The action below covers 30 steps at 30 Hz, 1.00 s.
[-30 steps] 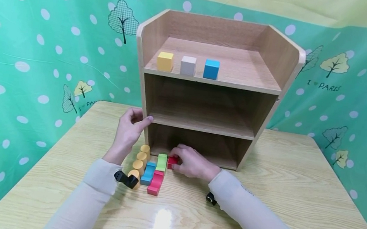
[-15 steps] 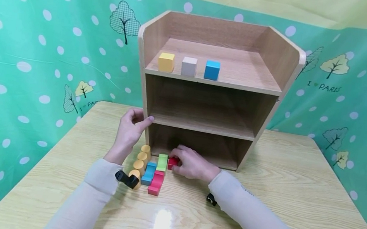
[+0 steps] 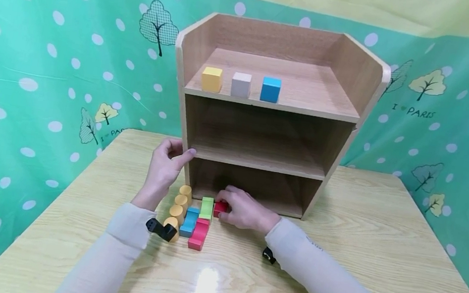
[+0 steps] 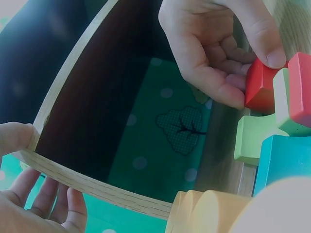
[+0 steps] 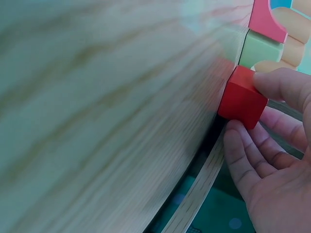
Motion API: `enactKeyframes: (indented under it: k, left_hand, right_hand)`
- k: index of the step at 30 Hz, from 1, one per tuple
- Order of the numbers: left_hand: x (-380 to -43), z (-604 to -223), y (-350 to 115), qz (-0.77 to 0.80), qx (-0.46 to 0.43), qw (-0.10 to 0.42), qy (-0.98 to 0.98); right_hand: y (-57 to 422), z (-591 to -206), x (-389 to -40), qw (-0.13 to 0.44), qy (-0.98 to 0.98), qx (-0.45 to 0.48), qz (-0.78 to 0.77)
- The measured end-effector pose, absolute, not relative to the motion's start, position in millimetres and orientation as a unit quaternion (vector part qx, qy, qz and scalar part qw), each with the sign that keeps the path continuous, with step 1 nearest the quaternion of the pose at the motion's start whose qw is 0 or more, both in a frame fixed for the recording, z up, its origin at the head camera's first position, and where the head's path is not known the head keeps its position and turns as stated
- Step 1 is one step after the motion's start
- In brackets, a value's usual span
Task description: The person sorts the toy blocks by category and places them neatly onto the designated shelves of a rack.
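Note:
My right hand [image 3: 248, 210] pinches a red cube [image 5: 243, 97] between thumb and fingers, low on the table just in front of the shelf's bottom compartment. Beside that cube stands a light green arch-shaped block [image 3: 206, 208], with a blue arch block [image 3: 189, 222] and a red arch block [image 3: 198, 234] nearer to me. My left hand [image 3: 166, 164] grips the left side panel of the wooden shelf [image 3: 258, 167], thumb on its front edge at the middle board. In the left wrist view its fingers [image 4: 51, 199] show behind the panel.
Several tan cylinders [image 3: 181, 200] stand in a row left of the arch blocks. On the shelf's top board sit a yellow cube [image 3: 211, 79], a grey-white cube [image 3: 240, 85] and a blue cube [image 3: 271, 90]. A patterned green curtain [image 3: 44, 90] hangs behind the table [image 3: 364, 245].

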<state>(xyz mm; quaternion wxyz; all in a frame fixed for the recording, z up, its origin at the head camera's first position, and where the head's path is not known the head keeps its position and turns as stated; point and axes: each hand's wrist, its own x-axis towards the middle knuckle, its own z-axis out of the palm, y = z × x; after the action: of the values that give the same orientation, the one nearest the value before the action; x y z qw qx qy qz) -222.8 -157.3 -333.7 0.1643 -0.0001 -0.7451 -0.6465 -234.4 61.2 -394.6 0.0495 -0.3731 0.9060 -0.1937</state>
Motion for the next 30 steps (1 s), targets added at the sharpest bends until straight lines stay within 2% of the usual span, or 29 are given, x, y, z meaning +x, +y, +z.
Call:
enactKeyframes:
  k: [8, 16, 30]
  left_hand:
    - [-221, -336, -156, -0.646, 0.008, 0.153, -0.747]
    - [-222, -335, -156, -0.644, 0.009, 0.159, -0.748]
    - [-222, -333, -157, -0.647, 0.009, 0.165, -0.745]
  right_hand:
    - [62, -396, -231, 0.059, 0.907, -0.369, -0.193]
    - [66, -391, -232, 0.04, 0.901, -0.383, -0.2]
    - [70, -375, -228, 0.054, 0.9, -0.373, -0.218]
